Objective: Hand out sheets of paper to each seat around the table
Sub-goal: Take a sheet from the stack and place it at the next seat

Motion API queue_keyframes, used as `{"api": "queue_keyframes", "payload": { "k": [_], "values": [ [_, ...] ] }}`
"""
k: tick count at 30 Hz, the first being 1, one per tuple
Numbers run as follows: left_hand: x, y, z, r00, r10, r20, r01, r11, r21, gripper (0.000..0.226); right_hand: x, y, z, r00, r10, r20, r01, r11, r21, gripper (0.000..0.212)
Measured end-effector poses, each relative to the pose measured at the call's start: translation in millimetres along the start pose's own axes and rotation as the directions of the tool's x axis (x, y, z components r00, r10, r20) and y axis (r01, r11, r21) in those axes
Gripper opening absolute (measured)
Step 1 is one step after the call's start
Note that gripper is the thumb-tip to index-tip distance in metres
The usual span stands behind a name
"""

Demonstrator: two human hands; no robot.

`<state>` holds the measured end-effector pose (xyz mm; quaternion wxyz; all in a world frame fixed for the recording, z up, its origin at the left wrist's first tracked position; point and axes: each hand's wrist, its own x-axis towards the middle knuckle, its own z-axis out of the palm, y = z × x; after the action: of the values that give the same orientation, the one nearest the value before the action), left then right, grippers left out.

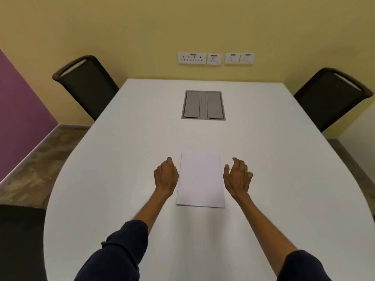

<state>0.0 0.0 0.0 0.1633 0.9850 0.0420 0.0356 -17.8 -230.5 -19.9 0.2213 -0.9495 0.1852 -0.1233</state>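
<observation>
A small stack of white paper (200,179) lies flat on the white table (113,159), in front of me near the middle. My left hand (166,176) hovers just beside the stack's left edge, fingers curled downward, holding nothing. My right hand (237,177) is just off the stack's right edge, fingers apart and palm turned inward, also holding nothing. Neither hand visibly touches the paper.
A grey cable hatch (203,105) is set into the table beyond the paper. Black chairs stand at the far left (87,86), far right (332,98) and near left (20,240). Wall sockets (216,58) sit on the yellow wall behind.
</observation>
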Motion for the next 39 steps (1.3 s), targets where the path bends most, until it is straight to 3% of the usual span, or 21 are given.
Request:
{"api": "queue_keyframes", "payload": {
  "k": [3,5,19,27,39],
  "values": [
    [3.4,-10.8,37.0,0.988,-0.071,0.135,0.052,0.989,0.135,0.063,-2.3,10.9,26.6,0.993,0.072,0.098,-0.069,0.997,-0.037,0.044],
    [6.8,-19.8,59.1,0.976,-0.109,0.186,0.071,0.977,0.199,0.07,-6.0,20.3,44.5,0.981,0.114,0.16,-0.102,0.991,-0.082,0.044],
    [22.7,-34.1,141.0,0.957,-0.057,0.285,0.001,0.981,0.193,0.03,-10.1,37.1,117.1,0.926,0.245,0.286,-0.204,0.965,-0.163,0.048],
    [29.7,-38.1,158.0,0.966,-0.042,0.257,-0.002,0.985,0.172,0.034,-7.2,37.3,131.5,0.914,0.332,0.232,-0.292,0.937,-0.191,0.045],
    [29.0,-38.2,165.7,0.978,0.046,0.202,-0.086,0.977,0.194,0.029,-15.1,37.6,141.9,0.947,0.306,0.1,-0.282,0.939,-0.198,0.035]
  ]
}}
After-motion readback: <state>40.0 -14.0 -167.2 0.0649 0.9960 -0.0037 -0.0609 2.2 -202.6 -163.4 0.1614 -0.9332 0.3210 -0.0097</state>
